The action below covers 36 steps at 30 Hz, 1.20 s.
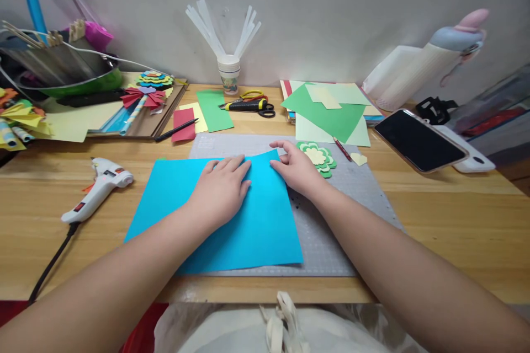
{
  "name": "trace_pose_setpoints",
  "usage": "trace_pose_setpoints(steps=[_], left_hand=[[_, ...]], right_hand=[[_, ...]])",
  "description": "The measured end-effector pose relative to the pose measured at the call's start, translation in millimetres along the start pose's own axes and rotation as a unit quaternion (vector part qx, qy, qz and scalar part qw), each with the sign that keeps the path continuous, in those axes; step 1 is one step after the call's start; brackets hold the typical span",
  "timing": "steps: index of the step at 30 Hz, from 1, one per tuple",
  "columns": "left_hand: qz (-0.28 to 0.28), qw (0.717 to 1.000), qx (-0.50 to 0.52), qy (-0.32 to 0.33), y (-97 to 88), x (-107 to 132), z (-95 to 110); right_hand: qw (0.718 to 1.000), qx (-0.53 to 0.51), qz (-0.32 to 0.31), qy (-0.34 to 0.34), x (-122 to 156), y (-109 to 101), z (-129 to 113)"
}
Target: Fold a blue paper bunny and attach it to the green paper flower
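Note:
A large cyan paper sheet (232, 220) lies on a grey cutting mat (331, 215) on the wooden table. My left hand (221, 187) rests flat on the sheet near its far edge, fingers stretched out and together. My right hand (295, 168) sits at the sheet's far right corner, fingers curled and pinching the paper's edge there. A green and cream paper flower (318, 156) lies just right of my right hand.
A white glue gun (99, 185) with black cord lies at left. Scissors (250, 105), red, yellow and green paper pieces, a cup of strips (229, 74), stacked green papers (327, 113), a pencil (342, 149), a phone (418, 139) and a bowl of craft scraps (62, 74) ring the mat.

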<state>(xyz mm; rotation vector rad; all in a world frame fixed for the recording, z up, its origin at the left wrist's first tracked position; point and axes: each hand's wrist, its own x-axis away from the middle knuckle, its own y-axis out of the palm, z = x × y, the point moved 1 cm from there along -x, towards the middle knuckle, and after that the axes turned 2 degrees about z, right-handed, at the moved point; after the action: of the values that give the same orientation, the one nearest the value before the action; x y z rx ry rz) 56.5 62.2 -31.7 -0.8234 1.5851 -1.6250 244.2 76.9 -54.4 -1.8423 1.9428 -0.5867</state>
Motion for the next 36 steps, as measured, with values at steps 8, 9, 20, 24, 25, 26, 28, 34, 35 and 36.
trace_pose_setpoints(steps=[8, 9, 20, 24, 25, 26, 28, 34, 35, 36], left_hand=[[-0.001, 1.0, 0.003, -0.024, 27.2, 3.5, 2.0], [-0.002, 1.0, 0.005, -0.026, 28.2, 4.1, 2.2], [0.004, 1.0, 0.014, -0.025, 27.8, 2.3, 0.2], [0.014, 1.0, 0.015, -0.022, 20.6, 7.5, 0.9], [0.015, 1.0, 0.014, -0.018, 18.9, 10.5, 1.8], [0.015, 1.0, 0.013, -0.013, 17.9, 14.0, 2.8], [0.011, 1.0, 0.011, -0.004, 18.3, 21.2, 5.1], [0.004, 1.0, 0.003, 0.003, 26.3, 30.2, 9.0], [0.003, 1.0, 0.002, 0.003, 26.6, 30.0, 9.3], [0.003, 1.0, 0.001, 0.004, 26.6, 29.8, 9.5]], right_hand=[[0.996, 0.081, 0.029, 0.005, -0.3, 0.5, -0.9], [0.995, 0.092, 0.031, 0.003, 0.6, 0.4, -1.7], [0.995, 0.094, 0.009, 0.026, 10.0, -6.3, -1.8], [0.996, 0.082, -0.018, 0.042, 28.7, -8.5, -1.9], [0.995, 0.086, -0.017, 0.043, 33.8, -8.6, -2.6], [0.995, 0.093, -0.014, 0.043, 38.3, -8.4, -3.4], [0.993, 0.107, -0.005, 0.045, 44.7, -7.3, -5.4], [0.986, 0.161, 0.01, 0.049, 47.4, -2.1, -12.5], [0.985, 0.169, 0.009, 0.047, 47.5, -1.6, -13.8], [0.984, 0.175, 0.008, 0.045, 47.9, -1.3, -14.8]])
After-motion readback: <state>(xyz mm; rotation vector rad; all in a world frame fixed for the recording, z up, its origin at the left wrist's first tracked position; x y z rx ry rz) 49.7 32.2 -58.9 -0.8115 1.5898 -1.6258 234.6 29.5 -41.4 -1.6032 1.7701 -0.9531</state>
